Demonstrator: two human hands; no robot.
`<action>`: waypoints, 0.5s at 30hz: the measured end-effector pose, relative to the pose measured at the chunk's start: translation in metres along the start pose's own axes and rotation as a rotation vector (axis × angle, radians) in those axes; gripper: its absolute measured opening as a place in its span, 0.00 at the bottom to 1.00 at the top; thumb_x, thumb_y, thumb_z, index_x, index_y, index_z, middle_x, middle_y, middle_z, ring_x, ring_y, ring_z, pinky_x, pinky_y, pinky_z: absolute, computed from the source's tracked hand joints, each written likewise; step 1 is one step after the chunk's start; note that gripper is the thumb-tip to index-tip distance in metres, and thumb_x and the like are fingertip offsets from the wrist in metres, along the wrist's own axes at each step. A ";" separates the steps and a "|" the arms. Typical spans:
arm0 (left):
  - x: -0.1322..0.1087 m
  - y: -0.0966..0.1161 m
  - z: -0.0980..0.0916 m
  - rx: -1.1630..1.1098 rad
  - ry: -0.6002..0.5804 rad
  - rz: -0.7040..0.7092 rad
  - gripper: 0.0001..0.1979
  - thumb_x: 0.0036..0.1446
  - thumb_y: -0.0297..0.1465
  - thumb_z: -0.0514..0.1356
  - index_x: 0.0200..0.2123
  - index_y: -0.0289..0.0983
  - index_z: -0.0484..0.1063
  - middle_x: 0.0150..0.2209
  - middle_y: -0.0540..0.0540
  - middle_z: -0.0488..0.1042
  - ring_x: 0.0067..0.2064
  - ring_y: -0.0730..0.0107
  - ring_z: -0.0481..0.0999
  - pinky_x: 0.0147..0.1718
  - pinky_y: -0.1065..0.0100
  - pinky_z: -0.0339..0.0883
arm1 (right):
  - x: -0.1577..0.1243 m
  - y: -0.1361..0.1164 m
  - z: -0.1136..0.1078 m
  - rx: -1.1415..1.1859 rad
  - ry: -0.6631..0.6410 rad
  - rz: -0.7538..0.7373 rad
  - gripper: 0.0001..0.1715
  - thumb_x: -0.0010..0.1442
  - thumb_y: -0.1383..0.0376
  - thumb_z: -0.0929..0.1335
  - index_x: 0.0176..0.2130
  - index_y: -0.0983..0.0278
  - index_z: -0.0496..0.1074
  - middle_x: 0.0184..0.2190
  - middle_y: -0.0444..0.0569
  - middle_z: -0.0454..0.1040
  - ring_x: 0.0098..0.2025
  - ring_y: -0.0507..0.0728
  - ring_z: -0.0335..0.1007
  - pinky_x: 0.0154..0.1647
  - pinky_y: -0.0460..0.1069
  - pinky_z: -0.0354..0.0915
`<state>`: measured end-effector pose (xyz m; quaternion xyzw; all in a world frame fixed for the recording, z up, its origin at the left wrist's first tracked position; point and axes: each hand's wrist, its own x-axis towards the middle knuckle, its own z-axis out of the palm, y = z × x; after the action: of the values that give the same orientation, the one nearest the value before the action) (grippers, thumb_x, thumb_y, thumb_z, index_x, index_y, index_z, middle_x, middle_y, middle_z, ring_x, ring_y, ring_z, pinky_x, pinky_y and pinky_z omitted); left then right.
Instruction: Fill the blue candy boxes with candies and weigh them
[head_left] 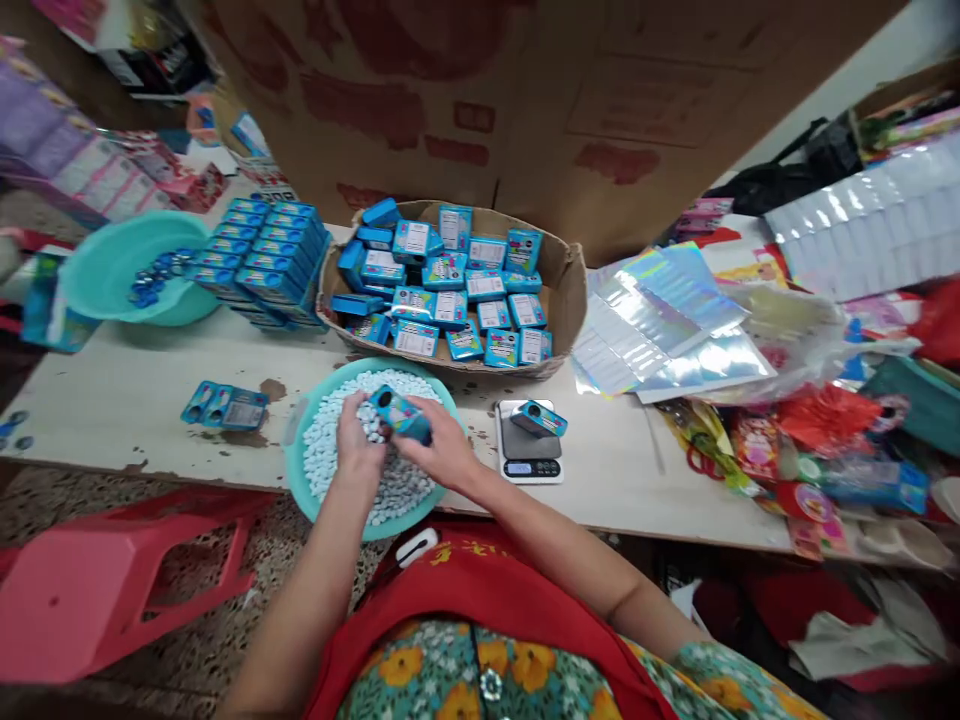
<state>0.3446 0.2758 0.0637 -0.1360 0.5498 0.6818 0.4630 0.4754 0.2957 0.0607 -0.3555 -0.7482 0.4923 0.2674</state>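
Observation:
My right hand grips a small blue box above a turquoise basin. A dark round opening shows at the box's upper end. My left hand is cupped beside that end, its fingers curled around a few small white candies. More of these pellet-like candies fill the basin. To the right, another blue box lies on a small digital scale. A pair of blue boxes lies on the table left of the basin.
Behind the basin stands a cut-down cardboard tray of blue boxes. Stacked blue boxes and another turquoise basin are at left. Shiny sheets and packets crowd the right. A red stool stands below the table.

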 end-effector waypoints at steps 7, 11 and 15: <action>-0.021 0.036 -0.010 -0.048 -0.194 0.170 0.10 0.45 0.34 0.61 0.27 0.35 0.63 0.21 0.52 0.66 0.17 0.79 0.62 0.12 0.78 0.47 | 0.003 -0.003 -0.003 -0.056 0.018 -0.022 0.23 0.50 0.64 0.70 0.47 0.63 0.68 0.41 0.48 0.73 0.41 0.58 0.69 0.44 0.52 0.65; -0.028 0.045 -0.006 -0.137 -0.221 0.288 0.11 0.45 0.35 0.62 0.26 0.35 0.64 0.21 0.52 0.67 0.20 0.77 0.67 0.17 0.75 0.59 | 0.005 -0.009 0.001 -0.185 -0.080 -0.155 0.20 0.52 0.65 0.69 0.47 0.62 0.69 0.42 0.51 0.72 0.46 0.61 0.67 0.48 0.54 0.63; -0.026 0.041 -0.005 -0.185 -0.183 0.367 0.13 0.47 0.38 0.62 0.24 0.35 0.63 0.20 0.52 0.66 0.22 0.74 0.70 0.25 0.72 0.66 | 0.006 -0.013 0.005 -0.273 -0.111 -0.210 0.19 0.54 0.65 0.70 0.47 0.63 0.69 0.41 0.52 0.72 0.46 0.62 0.66 0.48 0.56 0.63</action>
<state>0.3250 0.2603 0.1055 -0.0132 0.4563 0.8116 0.3647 0.4647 0.2945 0.0715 -0.2810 -0.8546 0.3743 0.2249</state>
